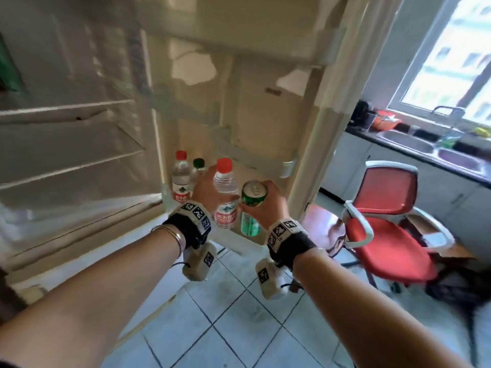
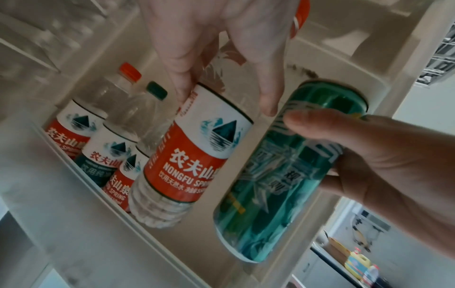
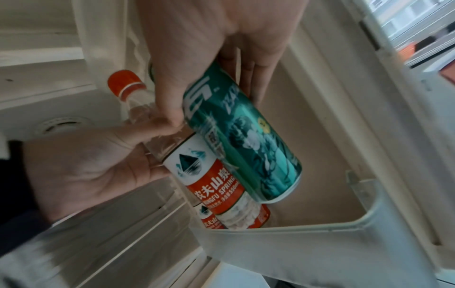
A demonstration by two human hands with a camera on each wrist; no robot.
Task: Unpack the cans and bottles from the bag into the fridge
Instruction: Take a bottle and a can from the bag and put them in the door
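— What's in each grip?

— The left hand is wrapped round a red-capped water bottle, thumb on one side of the clear upper body, fingers on the other, just above the red and white label. The right hand is curled round a green can, grasping it near its top end, thumb across the printed side.

— Where are those two things?

— Side by side, touching or nearly so, the can just right of the left grip. Both hang over the lowest shelf of the fridge door. The bottle's base has dipped behind the shelf's front rail; the can is tilted, its bottom near the rail, and I cannot tell whether it rests on anything.

— Anything beyond the left grip?

— Further left on that same shelf stand another red-capped bottle and a green-capped bottle; the left wrist view shows a third label among them.

— And past the right grip?

— A red chair on the tiled floor, well apart, with a sink under the window.
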